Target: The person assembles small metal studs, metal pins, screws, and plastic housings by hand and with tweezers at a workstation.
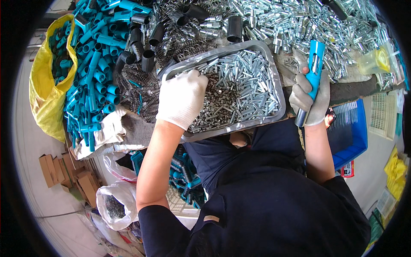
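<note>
Reaching into the tray (pixel 274 92), the left hand (pixel 182 100) lies knuckles-up on the heap of small silver pins (pixel 244 85). Its fingers curl down into them, so I cannot tell whether its grip has closed on one. The right hand (pixel 310 100), gloved white like the left, has its grip clenched around a blue tool (pixel 314 70), held upright over the table (pixel 355 90) just right of the tray.

Judging from how things lie, the work looks far from finished. The tray is heaped nearly to its rim, and the table behind it carries large stocks of loose parts: blue handles (pixel 92 73) piled at the left, black sleeves (pixel 147 40) and dark springs (pixel 137 88) in the middle, shiny metal fittings (pixel 295 25) across the back. A yellow sack (pixel 45 96) at the far left holds more blue pieces. Only the one tool in hand looks put together, and whether it is complete I cannot tell.

That tool is a slim bright-blue plastic body with a long slot down its front showing silver metal inside, and a dark metal tube sticking out below the fist. Its upper end is open and squared off.
</note>
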### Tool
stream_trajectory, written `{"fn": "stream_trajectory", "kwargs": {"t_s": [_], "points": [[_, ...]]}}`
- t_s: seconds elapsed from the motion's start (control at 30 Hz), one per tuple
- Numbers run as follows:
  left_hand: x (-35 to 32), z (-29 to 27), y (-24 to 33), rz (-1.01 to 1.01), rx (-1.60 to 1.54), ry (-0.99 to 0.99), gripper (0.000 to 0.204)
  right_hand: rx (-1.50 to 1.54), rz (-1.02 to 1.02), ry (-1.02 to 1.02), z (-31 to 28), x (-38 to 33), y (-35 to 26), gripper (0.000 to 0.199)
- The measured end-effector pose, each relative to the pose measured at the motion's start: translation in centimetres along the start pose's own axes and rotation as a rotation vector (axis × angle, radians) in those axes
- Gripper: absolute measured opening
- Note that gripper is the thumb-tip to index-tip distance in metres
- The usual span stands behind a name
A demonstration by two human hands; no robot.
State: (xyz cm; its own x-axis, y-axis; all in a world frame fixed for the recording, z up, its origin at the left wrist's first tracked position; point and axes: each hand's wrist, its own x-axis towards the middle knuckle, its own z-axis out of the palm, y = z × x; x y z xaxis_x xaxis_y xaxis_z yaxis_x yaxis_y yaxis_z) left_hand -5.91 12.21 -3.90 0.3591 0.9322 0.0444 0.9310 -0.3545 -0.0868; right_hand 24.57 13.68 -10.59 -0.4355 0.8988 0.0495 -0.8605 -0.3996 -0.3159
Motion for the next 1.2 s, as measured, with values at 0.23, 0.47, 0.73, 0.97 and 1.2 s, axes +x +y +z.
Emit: {"fn": "stream_trajectory", "kwargs": {"t_s": [0.23,0.47,0.73,0.97,1.2], "points": [[0.0,-0.1,1.0,-0.089,0.019,-0.073,0.009,0.011,-0.012,-0.003,-0.1,-0.2,0.0,0.051],[-0.2,-3.2,1.5,-0.143,0.051,-0.025,0.008,-0.05,-0.007,0.105,0.0,-0.5,-0.3,0.054],[7.3,-4.5,7.9,-0.02,-0.267,-0.02,0.012,-0.084,-0.027,0.15,0.4,-0.7,-0.5,0.052],[13.2,-1.0,12.9,0.21,-0.442,-0.007,0.016,0.029,-0.063,0.083,0.2,-0.6,-0.5,0.05],[11.5,-2.7,9.9,0.156,-0.392,0.122,0.034,0.08,-0.048,0.098,0.0,-0.3,0.0,0.05]]}}
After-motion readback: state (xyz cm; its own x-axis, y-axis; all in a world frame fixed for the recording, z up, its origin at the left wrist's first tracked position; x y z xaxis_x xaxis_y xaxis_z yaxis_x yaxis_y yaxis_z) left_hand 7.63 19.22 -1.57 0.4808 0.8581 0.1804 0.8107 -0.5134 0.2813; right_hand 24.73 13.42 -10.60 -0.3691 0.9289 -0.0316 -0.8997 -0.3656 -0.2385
